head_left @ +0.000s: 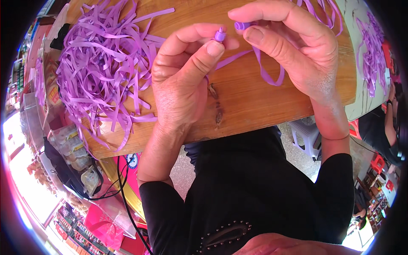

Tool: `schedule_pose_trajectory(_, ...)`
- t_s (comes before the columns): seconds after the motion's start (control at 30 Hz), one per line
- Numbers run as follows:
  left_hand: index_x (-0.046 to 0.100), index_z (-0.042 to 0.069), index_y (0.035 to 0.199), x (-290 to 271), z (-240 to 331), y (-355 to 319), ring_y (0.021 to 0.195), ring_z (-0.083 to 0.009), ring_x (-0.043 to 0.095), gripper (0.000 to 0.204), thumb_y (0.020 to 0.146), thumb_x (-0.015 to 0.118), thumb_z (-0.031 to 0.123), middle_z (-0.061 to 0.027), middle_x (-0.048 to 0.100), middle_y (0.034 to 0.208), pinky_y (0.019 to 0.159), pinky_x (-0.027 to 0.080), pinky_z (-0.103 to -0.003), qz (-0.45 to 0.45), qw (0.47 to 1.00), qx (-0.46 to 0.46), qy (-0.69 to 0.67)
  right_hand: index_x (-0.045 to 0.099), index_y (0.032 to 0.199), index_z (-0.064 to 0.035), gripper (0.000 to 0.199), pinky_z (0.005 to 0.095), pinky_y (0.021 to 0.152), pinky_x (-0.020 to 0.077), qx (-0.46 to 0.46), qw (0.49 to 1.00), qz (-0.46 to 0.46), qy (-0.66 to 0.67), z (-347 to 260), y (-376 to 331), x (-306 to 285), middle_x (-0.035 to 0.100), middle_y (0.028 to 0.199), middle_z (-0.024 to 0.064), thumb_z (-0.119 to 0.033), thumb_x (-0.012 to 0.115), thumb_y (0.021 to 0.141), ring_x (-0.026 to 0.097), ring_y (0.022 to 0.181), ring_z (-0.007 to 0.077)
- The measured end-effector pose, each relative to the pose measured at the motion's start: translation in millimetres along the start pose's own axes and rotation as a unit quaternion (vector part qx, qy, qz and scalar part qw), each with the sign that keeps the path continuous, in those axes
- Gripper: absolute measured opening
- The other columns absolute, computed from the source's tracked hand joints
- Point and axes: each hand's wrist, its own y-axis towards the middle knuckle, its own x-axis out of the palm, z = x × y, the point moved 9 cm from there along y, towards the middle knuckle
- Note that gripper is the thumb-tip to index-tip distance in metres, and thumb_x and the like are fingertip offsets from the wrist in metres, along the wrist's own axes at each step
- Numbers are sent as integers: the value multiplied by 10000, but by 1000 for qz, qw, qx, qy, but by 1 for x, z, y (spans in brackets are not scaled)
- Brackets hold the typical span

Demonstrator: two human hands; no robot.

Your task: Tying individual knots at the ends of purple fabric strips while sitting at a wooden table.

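My left hand [180, 85] pinches a small purple plastic clasp piece [219, 36] between thumb and fingers, its narrow tip pointing up. A second purple plastic clasp piece [241, 26] is held between the thumb and forefinger of my right hand [308, 55]. The two pieces are apart, with a small gap between them. A thin purple ribbon [272, 81] loops below my right hand and runs back toward my left. Both hands are over the wooden table [255, 106]. Where the ribbon joins the pieces is hidden by my fingers.
A large tangled heap of purple ribbons [100, 63] covers the table's left side. More ribbons [325, 15] lie at the far right. Another ribbon bunch [372, 59] rests on a pale table to the right. Black cables [121, 182] hang at lower left. A white stool [305, 138] stands beneath.
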Motion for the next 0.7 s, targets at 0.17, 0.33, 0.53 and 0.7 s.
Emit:
schedule_pose_trajectory(0.17, 555, -5, 1095, -3, 1, -1, 991, -157, 577, 209, 893, 501, 1, -82, 616, 1046, 881, 453, -280, 6, 1000, 7, 13, 569, 1068, 49, 259, 231, 759, 488, 23, 999, 24, -41, 7, -2, 0, 608, 957, 106, 41, 615, 813, 600, 856, 146)
schedule_pose_trajectory(0.33, 512, -33, 1157, 6, 4, 0, 841, -116, 583, 297, 941, 462, 164, -69, 618, 902, 795, 460, -239, -22, 999, 2, 46, 519, 1111, 33, 283, 223, 775, 471, -31, 998, 12, 57, 18, -4, 4, 614, 963, 107, 9, 597, 840, 598, 868, 138)
schedule_pose_trajectory(0.53, 426, -52, 1246, 32, 9, -1, 585, -112, 558, 388, 945, 452, 192, -67, 577, 686, 594, 447, -194, -4, 988, 2, 152, 488, 1135, 19, 303, 218, 768, 460, 37, 998, 6, -43, 5, -3, 1, 630, 913, 93, -17, 592, 852, 602, 861, 124)
schedule_pose_trajectory(0.7, 464, -16, 1250, 19, -6, -3, 538, -113, 549, 354, 924, 491, 120, -75, 601, 713, 496, 428, -188, 23, 988, -19, 152, 481, 1132, 9, 310, 218, 761, 455, -23, 999, 8, -48, 9, -3, 5, 642, 890, 89, -31, 602, 849, 611, 845, 124)
